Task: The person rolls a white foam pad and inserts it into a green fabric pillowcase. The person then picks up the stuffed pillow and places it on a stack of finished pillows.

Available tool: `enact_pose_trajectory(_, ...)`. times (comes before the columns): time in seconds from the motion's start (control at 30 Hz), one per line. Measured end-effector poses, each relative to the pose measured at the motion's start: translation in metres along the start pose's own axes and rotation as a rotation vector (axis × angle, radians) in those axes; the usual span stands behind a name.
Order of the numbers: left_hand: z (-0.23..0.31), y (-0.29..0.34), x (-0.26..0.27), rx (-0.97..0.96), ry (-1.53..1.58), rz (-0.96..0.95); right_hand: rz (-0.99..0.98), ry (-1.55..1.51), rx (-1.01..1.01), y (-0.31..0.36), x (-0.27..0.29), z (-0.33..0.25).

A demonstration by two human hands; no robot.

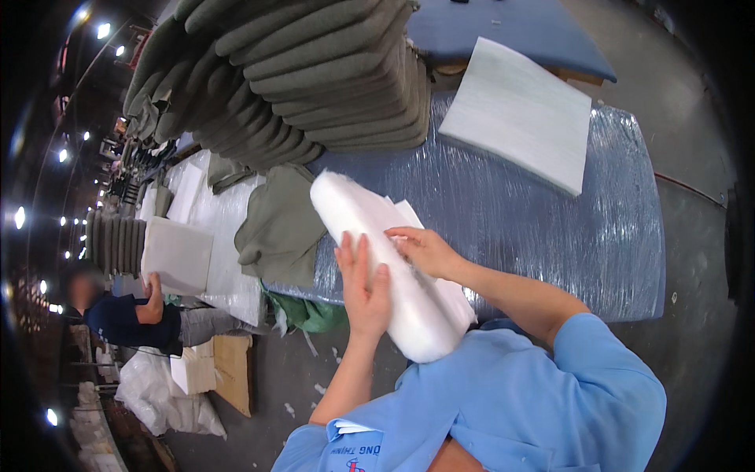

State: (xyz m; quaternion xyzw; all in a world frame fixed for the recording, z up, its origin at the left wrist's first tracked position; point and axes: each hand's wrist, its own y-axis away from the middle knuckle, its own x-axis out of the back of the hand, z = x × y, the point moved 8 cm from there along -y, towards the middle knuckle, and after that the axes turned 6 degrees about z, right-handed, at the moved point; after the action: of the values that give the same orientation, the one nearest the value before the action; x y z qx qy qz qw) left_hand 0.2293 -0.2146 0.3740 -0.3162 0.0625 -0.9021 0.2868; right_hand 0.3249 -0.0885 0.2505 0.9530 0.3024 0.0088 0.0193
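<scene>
A thick white cushion pad (385, 271) with a soft, fluffy, rounded edge stands tilted on its side in front of me, its lower end against my shirt. Flat against its near face lies my left hand (366, 291), fingers stretched and thumb apart. My right hand (427, 250) bends its fingers over the pad's upper edge and pinches the white material there; the fingertips are partly hidden. Beside the pad's far end, a crumpled grey-green fabric cover (277, 224) is spread on the plastic-wrapped table (543, 252).
Tall stacks of grey-green cushions (338, 79) rise at the back left. A flat white pad (523, 114) rests at the far right. On the left, a co-worker (130, 318) holds another white pad (177, 256). Below are a green bag (307, 312) and white plastic bags (161, 393).
</scene>
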Motion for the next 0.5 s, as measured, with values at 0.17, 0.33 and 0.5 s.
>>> enact_pose_trajectory(0.17, 0.015, 0.015, -0.003, -0.137, -0.256, -0.087, -0.038, 0.077, -0.068, 0.048, 0.020, -0.037)
enact_pose_trajectory(0.33, 0.022, 0.011, -0.009, -0.085, -0.308, -0.079, -0.136, 0.323, 0.133, 0.081, -0.005, -0.066)
enact_pose_trajectory(0.5, 0.020, 0.014, -0.010, -0.059, -0.322, -0.058, -0.093, 0.398, 0.145, 0.072, -0.013, -0.039)
